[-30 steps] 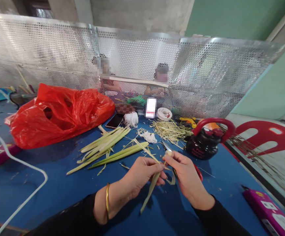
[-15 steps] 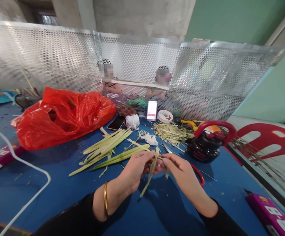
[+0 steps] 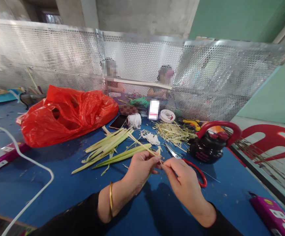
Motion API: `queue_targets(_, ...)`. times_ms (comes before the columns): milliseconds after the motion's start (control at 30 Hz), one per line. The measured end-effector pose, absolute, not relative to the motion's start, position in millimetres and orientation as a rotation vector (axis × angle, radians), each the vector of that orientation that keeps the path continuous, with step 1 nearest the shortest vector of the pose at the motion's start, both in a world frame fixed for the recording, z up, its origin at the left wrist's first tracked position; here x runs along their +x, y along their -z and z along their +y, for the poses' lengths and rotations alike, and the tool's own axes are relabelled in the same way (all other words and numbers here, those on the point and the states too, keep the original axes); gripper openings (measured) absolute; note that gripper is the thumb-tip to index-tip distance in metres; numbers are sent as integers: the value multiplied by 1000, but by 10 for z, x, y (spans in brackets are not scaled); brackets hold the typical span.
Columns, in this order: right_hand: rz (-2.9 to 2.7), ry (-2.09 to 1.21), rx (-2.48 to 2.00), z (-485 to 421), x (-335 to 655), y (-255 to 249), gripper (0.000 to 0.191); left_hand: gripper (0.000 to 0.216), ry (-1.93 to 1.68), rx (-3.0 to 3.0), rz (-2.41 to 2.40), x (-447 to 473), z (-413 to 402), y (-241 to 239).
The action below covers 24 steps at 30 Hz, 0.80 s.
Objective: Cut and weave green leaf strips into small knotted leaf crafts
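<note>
Left hand (image 3: pixel 140 171): pinching the pale strip (image 3: pixel 139 141), its length slanting away far and leftward over the table (image 3: pixel 66 193)!
Right hand (image 3: pixel 184 179): just beside, clamped on a thin strand (image 3: pixel 161 162), farther from the strip.

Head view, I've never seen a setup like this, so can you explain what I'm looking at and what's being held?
There is no machine here: a person wears a camera on the head, looking forward and down at two bare hands. The left hand, with a gold bangle at its wrist, pinches a pale strip. The right hand is bent close beside it; whether its fingers grip the strip too is hard to tell.

On the blue table lie leaves, shreds, scissors, a phone and a red bag. A black jug stands toward the right. Behind everything is a perforated screen.
</note>
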State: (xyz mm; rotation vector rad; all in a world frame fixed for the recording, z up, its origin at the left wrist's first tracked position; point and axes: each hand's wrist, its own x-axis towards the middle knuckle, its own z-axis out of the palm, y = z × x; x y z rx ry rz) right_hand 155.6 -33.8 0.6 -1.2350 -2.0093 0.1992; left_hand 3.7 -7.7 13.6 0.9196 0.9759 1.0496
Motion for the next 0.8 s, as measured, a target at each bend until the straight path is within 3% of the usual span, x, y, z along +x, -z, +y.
queue_targets(300, -2110, -127, -1185, -342, 1560, 18, 23, 29, -1007, 921, 972, 2, -45, -107)
queue_targets(467, -1872, 1, -1218, -327, 1635, -38, 14, 21, -883, 1056, 1002, 2, -81, -148)
queue_targets(533, -1844, -125, -1254, -288, 1663, -62, 15, 18, -766, 1150, 991, 4, -115, -167)
queue_targets(700, -1757, -872, -1268, -222, 1623, -89, 17, 21, -588, 1262, 925, 11, -171, -168)
queue_targets(800, -1573, -1015, -1267, -235, 1575, -75, 16, 23, -572, 1273, 925, 12, -166, -156)
